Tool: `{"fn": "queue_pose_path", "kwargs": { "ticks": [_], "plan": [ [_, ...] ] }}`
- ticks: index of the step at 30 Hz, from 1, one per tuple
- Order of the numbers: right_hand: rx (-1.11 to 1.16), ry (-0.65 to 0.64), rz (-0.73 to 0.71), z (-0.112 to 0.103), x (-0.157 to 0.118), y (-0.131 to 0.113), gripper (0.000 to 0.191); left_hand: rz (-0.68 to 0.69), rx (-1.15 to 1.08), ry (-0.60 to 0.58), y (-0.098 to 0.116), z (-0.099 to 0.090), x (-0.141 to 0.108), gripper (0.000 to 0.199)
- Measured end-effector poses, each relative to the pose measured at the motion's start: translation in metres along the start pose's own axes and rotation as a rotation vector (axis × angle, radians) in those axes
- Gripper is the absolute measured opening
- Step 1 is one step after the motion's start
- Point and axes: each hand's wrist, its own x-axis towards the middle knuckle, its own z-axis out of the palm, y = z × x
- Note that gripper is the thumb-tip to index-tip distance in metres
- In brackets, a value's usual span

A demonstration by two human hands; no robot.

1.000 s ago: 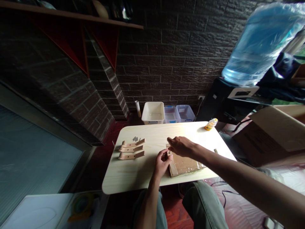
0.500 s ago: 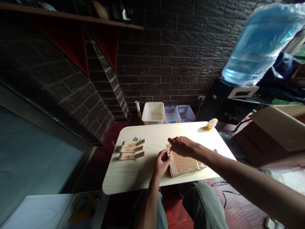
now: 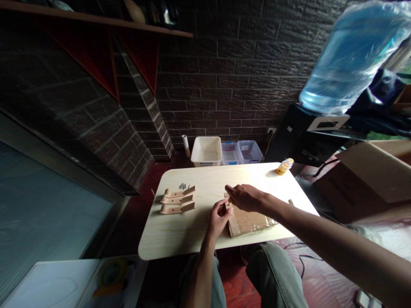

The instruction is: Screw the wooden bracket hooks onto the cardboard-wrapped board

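My left hand (image 3: 218, 219) pinches a small wooden piece (image 3: 224, 208) with thumb and fingers, at the left edge of a flat cardboard package (image 3: 248, 220) partly covered in clear plastic. A pale wooden strip (image 3: 234, 226) lies along that edge, just below my fingertips. Right above, my right hand (image 3: 244, 196) is closed, its fist turned down over the same spot. What it grips is hidden by the fingers. To the left, three wooden brackets (image 3: 177, 208) with holes lie side by side, and behind them is a small pile of screws (image 3: 183, 186).
A small clear bottle with a yellow base (image 3: 284, 166) stands at the table's (image 3: 154, 239) far right corner. Beyond the table are a cream bin (image 3: 207, 149) and two clear plastic boxes (image 3: 249, 150). My knees are under the near edge.
Both hands stay at the same spot on the wooden piece. My right hand has shifted very slightly; the view has tilted a little.
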Motion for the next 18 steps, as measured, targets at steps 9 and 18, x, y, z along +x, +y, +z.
{"fn": "queue_pose_path", "kwargs": {
  "ticks": [9, 18],
  "plan": [
    [0.009, -0.008, 0.018, -0.0042, 0.0003, -0.0020, 0.035, 0.019, 0.004, -0.014, 0.0028, 0.0000, -0.0004, 0.039],
    [0.038, -0.016, 0.004, 0.0016, 0.0005, 0.0025, 0.027, 0.011, 0.010, -0.015, 0.0000, -0.0013, 0.0007, 0.040]
  ]
}}
